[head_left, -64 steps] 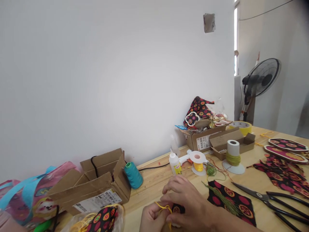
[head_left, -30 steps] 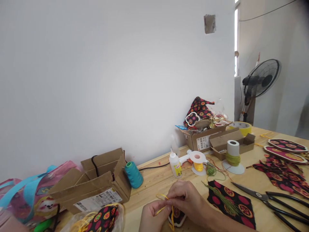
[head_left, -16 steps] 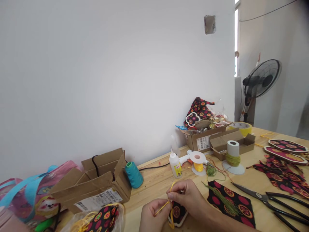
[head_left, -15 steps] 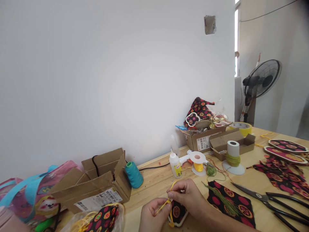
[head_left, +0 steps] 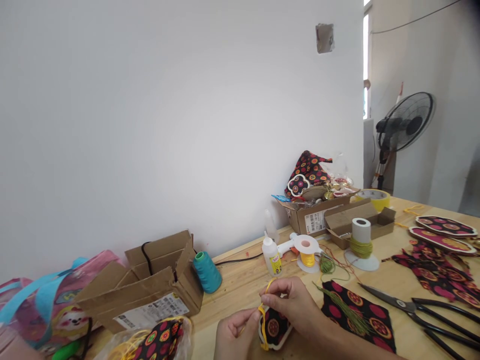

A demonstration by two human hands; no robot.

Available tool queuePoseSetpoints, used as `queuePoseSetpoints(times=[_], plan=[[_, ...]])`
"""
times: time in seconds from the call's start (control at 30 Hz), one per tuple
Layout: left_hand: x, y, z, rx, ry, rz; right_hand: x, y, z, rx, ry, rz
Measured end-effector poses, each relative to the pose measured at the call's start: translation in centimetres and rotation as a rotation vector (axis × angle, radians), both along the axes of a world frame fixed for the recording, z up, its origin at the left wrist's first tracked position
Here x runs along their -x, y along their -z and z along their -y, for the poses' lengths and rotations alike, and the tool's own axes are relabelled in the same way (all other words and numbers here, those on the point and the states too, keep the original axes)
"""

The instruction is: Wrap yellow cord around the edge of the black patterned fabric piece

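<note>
At the bottom middle, my left hand and my right hand work close together over a small black patterned fabric piece with a white edge. A yellow cord runs between them. My right hand pinches a loop of the cord above the piece. My left hand is closed on the cord's lower end, beside the piece. Both hands sit low over the wooden table.
Open cardboard box and teal thread cone lie left. Glue bottle, yellow cord spool, green cord spool and another box stand behind. Patterned fabric and black scissors lie right. A fan stands far right.
My right hand has lifted the yellow cord from a flat tangle into a loop above the fabric piece. The piece now stands more upright between my hands.
</note>
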State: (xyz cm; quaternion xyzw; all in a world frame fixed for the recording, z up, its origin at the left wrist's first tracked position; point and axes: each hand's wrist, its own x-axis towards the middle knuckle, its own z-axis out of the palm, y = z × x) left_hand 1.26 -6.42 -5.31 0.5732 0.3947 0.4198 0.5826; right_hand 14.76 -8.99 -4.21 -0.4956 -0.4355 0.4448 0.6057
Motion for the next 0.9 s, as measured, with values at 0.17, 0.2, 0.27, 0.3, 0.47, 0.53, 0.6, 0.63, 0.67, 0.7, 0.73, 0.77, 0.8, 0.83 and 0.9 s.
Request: queuePoseSetpoints(times=[0.17, 0.2, 0.27, 0.3, 0.47, 0.53, 0.6, 0.63, 0.67, 0.7, 0.73, 0.77, 0.8, 0.83, 0.9], plan=[[0.1, 0.0, -0.1, 0.012, 0.032, 0.031, 0.1, 0.1, 0.0, -0.043, -0.053, -0.036], [0.1, -0.1, 0.0, 0.021, 0.035, 0.035, 0.1, 0.2, 0.0, -0.050, -0.061, -0.044], [0.0, -0.5, 0.2, 0.021, 0.034, 0.036, 0.1, 0.3, -0.1, -0.049, -0.058, -0.048], [-0.1, -0.7, 0.3, 0.017, 0.031, 0.034, 0.1, 0.4, -0.1, -0.039, -0.050, -0.045], [-0.4, -1.2, 0.7, -0.014, 0.030, 0.020, -0.1, 0.1, -0.3, -0.008, 0.019, -0.062], [-0.3, -1.1, 0.7, -0.030, 0.027, 0.006, -0.2, -0.1, -0.3, -0.022, 0.015, -0.063], [-0.2, -0.9, 0.6, -0.066, 0.029, -0.003, -0.3, -0.2, -0.2, -0.046, -0.010, -0.035], [-0.1, -0.8, 0.6, -0.086, 0.031, -0.006, -0.3, -0.2, -0.1, -0.057, -0.021, -0.016], [0.0, -0.8, 0.5, -0.103, 0.028, -0.012, -0.4, -0.2, -0.1, -0.064, -0.031, -0.001], [0.1, -0.7, 0.5, -0.117, 0.020, -0.018, -0.4, -0.1, -0.1, -0.067, -0.038, 0.011], [0.2, -0.7, 0.5, -0.125, 0.007, -0.020, -0.4, 0.0, -0.1, -0.064, -0.043, 0.019], [0.2, -0.7, 0.5, -0.120, -0.010, -0.016, -0.4, 0.1, -0.1, -0.057, -0.041, 0.021], [0.1, -0.8, 0.5, -0.102, -0.028, -0.005, -0.4, 0.2, -0.2, -0.051, -0.038, 0.021], [0.1, -0.8, 0.5, -0.077, -0.048, 0.013, -0.4, 0.3, -0.2, -0.048, -0.034, 0.021], [-0.1, -0.7, 0.4, -0.024, -0.082, 0.043, -0.4, 0.3, -0.2, -0.051, -0.022, 0.020]])
